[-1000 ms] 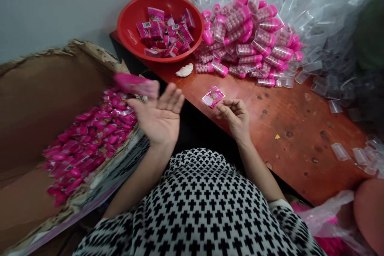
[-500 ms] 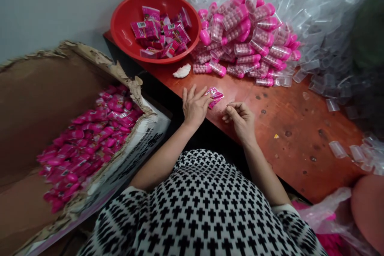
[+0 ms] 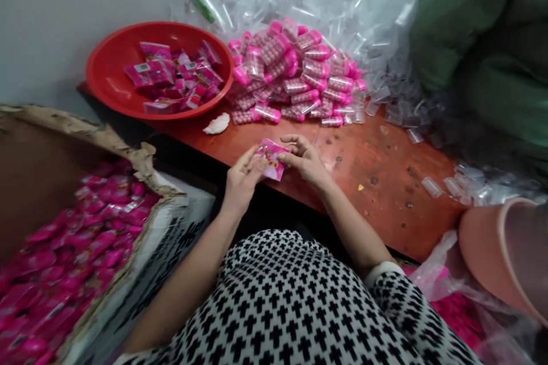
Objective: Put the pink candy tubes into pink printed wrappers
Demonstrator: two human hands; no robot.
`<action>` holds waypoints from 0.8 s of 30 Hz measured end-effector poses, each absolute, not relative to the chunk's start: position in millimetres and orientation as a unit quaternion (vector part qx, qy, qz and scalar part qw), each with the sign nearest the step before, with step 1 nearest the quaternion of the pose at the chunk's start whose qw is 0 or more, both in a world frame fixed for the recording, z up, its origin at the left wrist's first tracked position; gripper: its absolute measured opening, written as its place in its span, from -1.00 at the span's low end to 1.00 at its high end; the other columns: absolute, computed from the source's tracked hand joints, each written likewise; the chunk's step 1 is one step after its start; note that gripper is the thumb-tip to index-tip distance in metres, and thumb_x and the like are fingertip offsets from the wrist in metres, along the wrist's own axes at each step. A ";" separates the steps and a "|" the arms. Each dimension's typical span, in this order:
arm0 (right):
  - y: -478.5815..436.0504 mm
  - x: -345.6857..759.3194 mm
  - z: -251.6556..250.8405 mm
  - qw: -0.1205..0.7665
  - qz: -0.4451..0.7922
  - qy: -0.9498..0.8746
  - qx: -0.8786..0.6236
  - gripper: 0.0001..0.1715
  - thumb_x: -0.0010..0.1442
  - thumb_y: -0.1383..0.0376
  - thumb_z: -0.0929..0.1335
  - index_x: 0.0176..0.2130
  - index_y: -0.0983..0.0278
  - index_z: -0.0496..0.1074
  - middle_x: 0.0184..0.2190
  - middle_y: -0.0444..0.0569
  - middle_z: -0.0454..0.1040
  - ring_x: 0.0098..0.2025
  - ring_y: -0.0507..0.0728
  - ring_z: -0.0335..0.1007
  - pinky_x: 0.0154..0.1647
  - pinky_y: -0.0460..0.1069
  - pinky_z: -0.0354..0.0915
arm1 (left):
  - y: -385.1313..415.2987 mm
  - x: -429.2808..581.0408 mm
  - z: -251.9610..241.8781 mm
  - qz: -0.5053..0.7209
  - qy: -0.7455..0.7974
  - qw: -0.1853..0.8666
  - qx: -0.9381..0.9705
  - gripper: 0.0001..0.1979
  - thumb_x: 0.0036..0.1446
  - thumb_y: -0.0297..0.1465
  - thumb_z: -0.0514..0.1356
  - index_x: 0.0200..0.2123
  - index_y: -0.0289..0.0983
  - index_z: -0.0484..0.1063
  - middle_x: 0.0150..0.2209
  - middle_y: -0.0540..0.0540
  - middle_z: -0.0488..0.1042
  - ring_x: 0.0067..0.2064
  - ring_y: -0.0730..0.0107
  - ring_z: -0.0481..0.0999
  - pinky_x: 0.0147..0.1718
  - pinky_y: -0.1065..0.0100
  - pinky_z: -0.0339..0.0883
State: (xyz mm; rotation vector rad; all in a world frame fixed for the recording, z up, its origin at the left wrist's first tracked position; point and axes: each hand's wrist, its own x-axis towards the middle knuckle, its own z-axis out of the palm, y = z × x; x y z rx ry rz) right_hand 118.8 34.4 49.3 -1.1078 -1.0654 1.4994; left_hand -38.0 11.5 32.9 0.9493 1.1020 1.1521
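A small pink printed plastic packet (image 3: 273,161) is held up between both hands over the table's near edge. My left hand (image 3: 243,182) pinches its left side, thumb on top. From the right, my right hand (image 3: 306,161) grips the packet's other edge between thumb and fingers. Beyond the hands lies a heap of clear tubes with pink caps (image 3: 295,77), filled with small pink balls. A red basin (image 3: 103,77) to the left of the heap contains several similar pink packets (image 3: 180,77).
A torn cardboard box (image 3: 149,182) full of pink wrapped pieces (image 3: 85,239) stands at left. A white crumpled lump (image 3: 217,124) lies on the red-brown table (image 3: 372,165). Clear empty tubes (image 3: 411,111), green cloth (image 3: 483,40) and a pink bucket (image 3: 483,251) are at right.
The packet was lying on the table under my left fingers and is now lifted. My right hand has moved in and taken its right edge. The view has swung right.
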 end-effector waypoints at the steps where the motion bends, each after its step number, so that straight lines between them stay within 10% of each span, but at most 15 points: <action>1: 35.1 122.7 52.5 0.446 0.633 -0.454 -0.441 -0.46 -0.09 0.20 0.52 -0.16 0.20 0.29 -0.55 -0.30 0.37 -0.54 -0.05 0.29 -0.49 -0.14 0.26 | 12.6 -38.1 34.9 0.469 0.458 0.663 0.362 -0.51 -0.05 -0.17 0.37 -0.07 -0.31 0.54 -0.15 -0.20 0.60 -0.20 0.22 0.60 -0.16 0.21 0.50; 7: 44.2 153.1 59.9 0.304 0.582 -0.586 -0.474 -0.62 0.03 0.19 0.44 -0.15 0.23 0.34 -0.55 -0.26 0.40 -0.52 0.00 0.33 -0.50 -0.10 0.28 | 14.9 -30.0 36.3 0.410 0.456 0.746 0.260 -0.71 -0.28 -0.36 0.48 -0.50 -0.45 0.57 -0.50 -0.16 0.55 -0.50 0.44 0.52 -0.42 0.44 0.49; 11: 68.6 192.2 61.2 0.291 0.258 -0.650 -0.653 -0.85 0.15 0.30 0.33 -0.23 0.27 0.43 -0.36 -0.04 0.52 -0.30 0.13 0.41 -0.21 0.07 0.35 | 11.9 -26.4 37.0 0.422 0.490 0.735 0.205 -0.80 -0.29 -0.47 0.47 -0.57 -0.44 0.53 -0.56 -0.12 0.52 -0.54 0.43 0.51 -0.47 0.43 0.48; 15: 92.3 229.8 57.4 0.169 0.023 -0.698 -0.696 -0.67 0.20 0.45 0.20 -0.12 0.33 0.46 -0.08 0.20 0.50 0.02 0.31 0.32 0.05 0.25 0.23 | 10.1 -25.2 40.4 0.448 0.477 0.746 0.125 -0.83 -0.20 -0.50 0.43 -0.56 -0.44 0.50 -0.57 -0.09 0.50 -0.55 0.46 0.49 -0.50 0.45 0.46; 24: 51.4 253.6 46.2 0.233 0.125 -0.790 -0.553 -0.67 0.20 0.43 0.17 -0.23 0.24 0.47 -0.06 0.04 0.53 0.10 0.17 0.35 0.13 0.14 0.24 | 20.5 -32.0 46.8 0.527 0.448 0.721 -0.039 -0.91 0.13 -0.53 0.23 -0.43 -0.33 0.47 -0.47 -0.03 0.55 -0.45 0.46 0.56 -0.44 0.44 0.51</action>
